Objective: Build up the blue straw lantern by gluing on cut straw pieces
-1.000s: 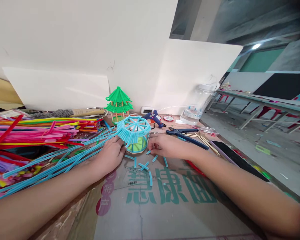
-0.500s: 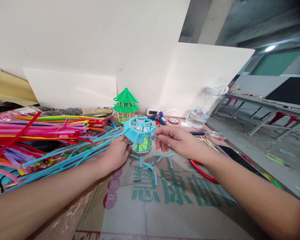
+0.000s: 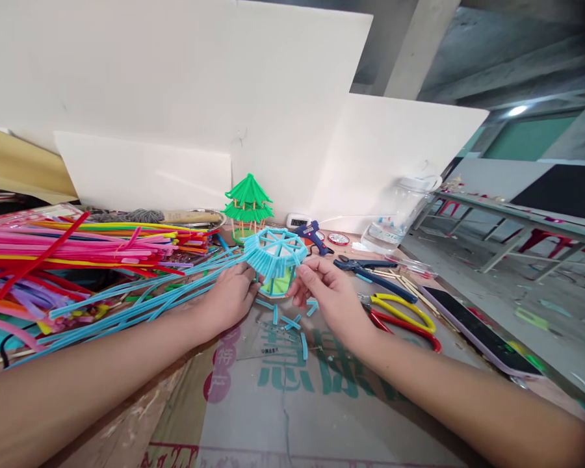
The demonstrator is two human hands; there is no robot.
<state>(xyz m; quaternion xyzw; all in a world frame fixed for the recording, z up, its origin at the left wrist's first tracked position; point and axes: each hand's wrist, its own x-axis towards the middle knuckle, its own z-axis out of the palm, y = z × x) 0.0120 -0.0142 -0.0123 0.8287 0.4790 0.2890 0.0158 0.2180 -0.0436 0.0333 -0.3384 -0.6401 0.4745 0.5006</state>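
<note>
A small pavilion model [image 3: 277, 255] with a blue pipe-cleaner roof stands in the middle. Its roof is partly covered with blue strips, bare spokes show on top, and a green floor lies below. My left hand [image 3: 231, 294] has its fingers closed on the model's left side. At the right edge of the roof, my right hand [image 3: 329, 292] is pinched, thumb against fingers; whatever lies between the tips is hidden. Several short cut pipe-cleaner pieces [image 3: 304, 346] are scattered in front. Long blue pipe cleaners [image 3: 141, 305] run over and beside my left forearm.
Bundled coloured pipe cleaners [image 3: 78, 247] pile up at left. Behind stand a green-roofed pavilion [image 3: 248, 198], a timer [image 3: 297, 221] and a blue glue gun [image 3: 314, 237]. Blue-handled pliers [image 3: 380, 276], red-and-yellow-handled pliers [image 3: 409, 318], a phone [image 3: 472, 325] and a water jug [image 3: 394, 214] are at right.
My right hand has drawn in from the right and turned, uncovering both pliers. The blue piece seen at its fingertips before is no longer visible. My left hand stays on the model.
</note>
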